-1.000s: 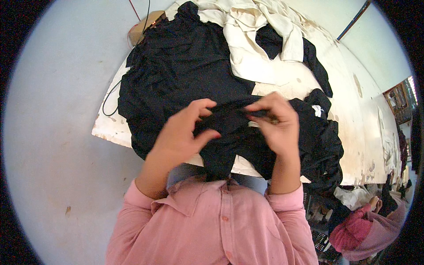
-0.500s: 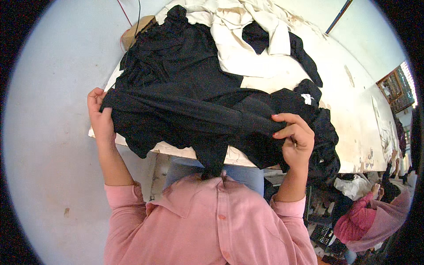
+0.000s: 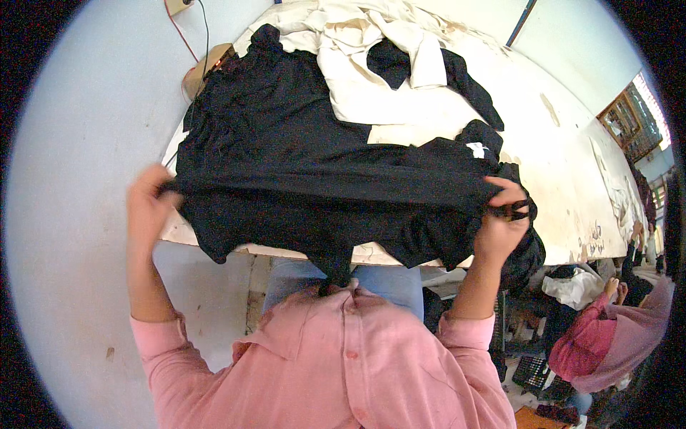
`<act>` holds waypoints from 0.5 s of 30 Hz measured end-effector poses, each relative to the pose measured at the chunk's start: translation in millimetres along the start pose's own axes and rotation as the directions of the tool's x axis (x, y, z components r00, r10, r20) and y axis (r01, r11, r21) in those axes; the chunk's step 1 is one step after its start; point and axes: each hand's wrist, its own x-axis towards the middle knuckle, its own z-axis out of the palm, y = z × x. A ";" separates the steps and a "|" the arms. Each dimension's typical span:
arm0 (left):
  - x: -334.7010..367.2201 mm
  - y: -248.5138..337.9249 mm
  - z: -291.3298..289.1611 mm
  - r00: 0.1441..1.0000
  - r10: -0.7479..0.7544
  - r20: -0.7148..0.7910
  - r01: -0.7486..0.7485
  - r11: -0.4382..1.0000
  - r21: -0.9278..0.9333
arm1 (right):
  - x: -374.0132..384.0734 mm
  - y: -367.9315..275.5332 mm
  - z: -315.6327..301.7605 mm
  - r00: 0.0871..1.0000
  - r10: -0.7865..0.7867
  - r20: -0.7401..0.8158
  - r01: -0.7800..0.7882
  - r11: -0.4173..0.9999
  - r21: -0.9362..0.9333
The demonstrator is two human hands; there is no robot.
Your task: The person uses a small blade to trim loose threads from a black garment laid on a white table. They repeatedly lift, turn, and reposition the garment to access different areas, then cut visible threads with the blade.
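Note:
A black garment (image 3: 336, 204) is pulled taut from side to side along the near edge of the table. My left hand (image 3: 151, 200), a little blurred, pinches its left end. My right hand (image 3: 504, 218) grips the right end, with dark cloth showing between the fingers. Part of the cloth hangs over the table edge toward my lap. More black fabric (image 3: 264, 107) lies crumpled beyond the stretched part, and I cannot tell whether it is the same piece. A small white tag (image 3: 477, 149) shows on the dark cloth near my right hand.
White cloth pieces (image 3: 357, 93) lie at the back of the pale table (image 3: 550, 193), with a black sleeve-like piece (image 3: 468, 86) among them. A brown box (image 3: 207, 70) and a cable stand at the far left. Another person (image 3: 593, 336) in pink sits at the lower right.
My hands have moved farther apart, the left outward and slightly down, the right outward. The cloth between them is now straighter and tighter. The whole view has shifted a little.

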 end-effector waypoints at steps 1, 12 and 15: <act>18.5 -15.4 -8.8 0.976 0.011 -0.217 0.039 0.973 0.226 | -5.6 -7.8 9.4 0.992 -0.092 0.088 0.098 0.992 -0.077; -50.2 168.0 122.1 0.770 0.419 0.482 0.271 0.468 -0.841 | -39.4 -15.8 64.5 0.974 -0.142 0.179 0.145 0.989 -0.008; -56.3 190.0 144.1 0.839 0.236 0.491 0.505 -0.002 -0.863 | -41.3 -25.0 61.7 0.963 -0.126 0.236 0.123 0.992 0.029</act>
